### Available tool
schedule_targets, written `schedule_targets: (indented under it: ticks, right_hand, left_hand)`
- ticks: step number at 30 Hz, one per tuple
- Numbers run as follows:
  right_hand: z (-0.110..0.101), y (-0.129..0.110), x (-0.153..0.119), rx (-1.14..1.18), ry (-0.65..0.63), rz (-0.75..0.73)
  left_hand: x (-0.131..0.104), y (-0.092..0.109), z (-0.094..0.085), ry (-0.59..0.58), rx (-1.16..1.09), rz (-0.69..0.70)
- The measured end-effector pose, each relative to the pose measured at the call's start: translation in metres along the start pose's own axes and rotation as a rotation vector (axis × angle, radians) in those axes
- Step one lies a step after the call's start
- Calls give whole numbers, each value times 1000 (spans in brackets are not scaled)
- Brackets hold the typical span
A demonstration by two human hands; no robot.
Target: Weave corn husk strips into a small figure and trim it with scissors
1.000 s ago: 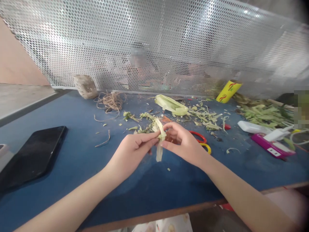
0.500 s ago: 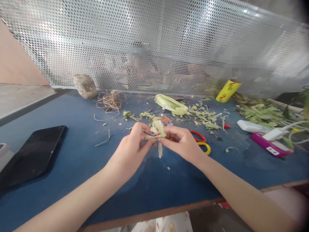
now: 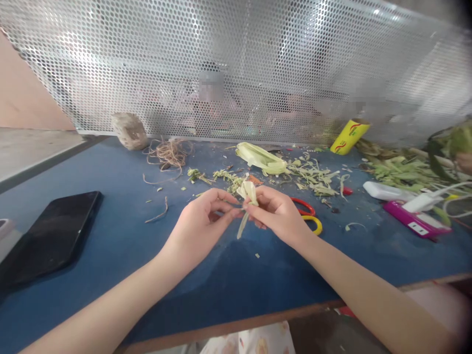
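Note:
Above the blue table point(image 3: 155, 280), my right hand point(image 3: 275, 214) pinches a folded pale green corn husk point(image 3: 248, 191) between thumb and fingers. A narrow tail of it hangs down below the fingertips. From the other side my left hand point(image 3: 204, 221) comes in with thumb and fingertips pressed together at the husk's lower part; what exactly lies between them is mostly hidden. Scissors with red and yellow handles point(image 3: 312, 225) lie just beyond my right hand, their blades out of sight. Behind the hands rest a larger corn husk point(image 3: 261, 159) and scattered green shreds point(image 3: 313, 178).
A tangle of brown twine point(image 3: 169, 153) lies by a pale, rough block point(image 3: 129, 131). At left is a black phone point(image 3: 51, 236). To the right are a yellow tube point(image 3: 349, 136), a purple power strip point(image 3: 416, 220) and leaf scraps point(image 3: 400, 173). A perforated metal screen point(image 3: 236, 64) stands behind.
The husk in my fingers has turned, its folded top now leaning over my right fingertips. The dark stem-like piece by my left fingers no longer shows. Something green appears at the right edge.

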State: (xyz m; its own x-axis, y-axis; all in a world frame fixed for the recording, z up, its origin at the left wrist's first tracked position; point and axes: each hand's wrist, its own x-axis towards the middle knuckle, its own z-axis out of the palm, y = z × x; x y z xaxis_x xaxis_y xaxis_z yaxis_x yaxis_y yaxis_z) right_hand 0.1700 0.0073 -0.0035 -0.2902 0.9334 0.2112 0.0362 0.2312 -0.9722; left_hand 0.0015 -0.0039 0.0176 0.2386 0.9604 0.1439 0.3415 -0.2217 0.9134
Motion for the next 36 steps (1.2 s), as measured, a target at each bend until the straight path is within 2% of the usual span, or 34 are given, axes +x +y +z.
schedule_targets:
  ticks: [5,10,14,16,20,24,27,33,36]
  right_hand:
    - [-3,1,3,138,100,28]
    - [-3,-1,3,219,51,44]
    - [-3,1,3,97,55,-74]
    - [-2,3,2,51,62,-99]
    - [-1,7,3,106,23,-28]
    - [-3,5,3,187,-10,-1]
    - [-3,1,1,126,-25,9]
    - [-4,-4,-2,-28,-15,32]
    - [-8,-7,-2,-132,21,8]
  left_hand:
    - [3,6,-9,-6,-44,-63]
    - [7,3,-9,70,-171,-58]
    - [8,-6,4,-45,-272,2]
    - [6,-10,9,-58,-244,55]
    - [6,-13,10,-46,-130,82]
    - [9,-12,6,51,-40,45]
    - [9,-10,7,37,-97,17]
    - [6,-11,8,-98,-191,-61]
    - [7,-13,6,-90,-167,-53]
